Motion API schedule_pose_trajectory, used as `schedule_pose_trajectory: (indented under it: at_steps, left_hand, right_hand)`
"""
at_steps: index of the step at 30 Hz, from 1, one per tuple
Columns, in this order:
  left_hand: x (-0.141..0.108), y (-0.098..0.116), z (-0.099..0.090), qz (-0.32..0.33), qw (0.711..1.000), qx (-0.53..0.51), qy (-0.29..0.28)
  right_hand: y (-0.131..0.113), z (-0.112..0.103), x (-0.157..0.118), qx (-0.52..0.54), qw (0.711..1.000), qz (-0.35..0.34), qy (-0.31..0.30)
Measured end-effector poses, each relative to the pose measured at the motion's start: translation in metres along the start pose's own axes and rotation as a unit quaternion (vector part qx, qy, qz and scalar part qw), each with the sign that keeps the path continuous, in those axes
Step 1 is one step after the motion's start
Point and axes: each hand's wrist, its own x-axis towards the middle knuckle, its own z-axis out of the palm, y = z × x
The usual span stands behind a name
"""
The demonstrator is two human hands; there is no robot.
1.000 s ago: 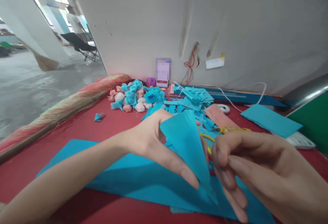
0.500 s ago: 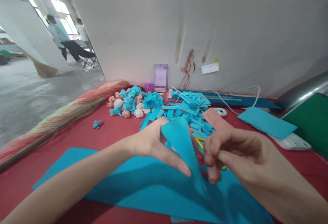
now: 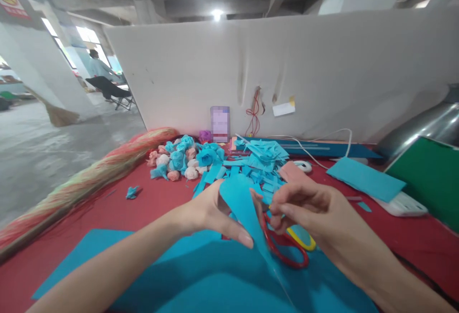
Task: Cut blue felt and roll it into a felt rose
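My left hand [image 3: 211,212] is closed round a curled strip of blue crepe paper [image 3: 242,198], thumb in front and the other fingers mostly hidden behind it. Just to the right is my right hand [image 3: 304,208], with thumb and fingers pinched together near the strip's edge. Whatever lies between those fingertips is too small or hidden to make out. Scissors with red and yellow handles [image 3: 297,258] lie beneath my right hand, partly covered. Under both hands spreads a large sheet of blue paper [image 3: 179,275].
Blue paper strips [image 3: 267,155] are heaped ahead, beside blue, pink and white paper flowers [image 3: 179,157]. A phone [image 3: 220,124] leans on the white partition [image 3: 186,74]. Folded blue paper [image 3: 366,179] rests on a white device at right. A fibre bundle [image 3: 89,184] edges the red table's left.
The view has tipped upward, showing more ceiling. My right hand has shifted off the scissors, so their handles show more. The left hand keeps the strip.
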Motion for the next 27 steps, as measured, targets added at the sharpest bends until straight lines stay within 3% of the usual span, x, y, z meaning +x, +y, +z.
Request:
schedule_pose_trajectory:
  at_steps: [7,19,22,27]
  left_hand:
    - [-0.004,-0.0007,-0.001,-0.054,0.998,-0.006,0.04]
    - [-0.0025,0.0,-0.0039,-0.008,0.996,-0.08,0.048]
    - [-0.0032,0.0036,-0.0037,-0.001,0.997,-0.071,0.035]
    - [-0.0011,0.0087,-0.001,0.053,0.997,-0.051,-0.037]
  right_hand:
    - [0.0021,-0.0048,0.0025,0.01,1.0,-0.016,0.017]
    - [-0.0014,-0.0024,-0.0042,0.0,0.998,0.034,-0.045]
    - [0.0009,-0.0021,-0.0054,-0.002,0.997,0.04,-0.062]
    - [0.0071,0.002,-0.0023,-0.014,0.999,0.007,-0.046]
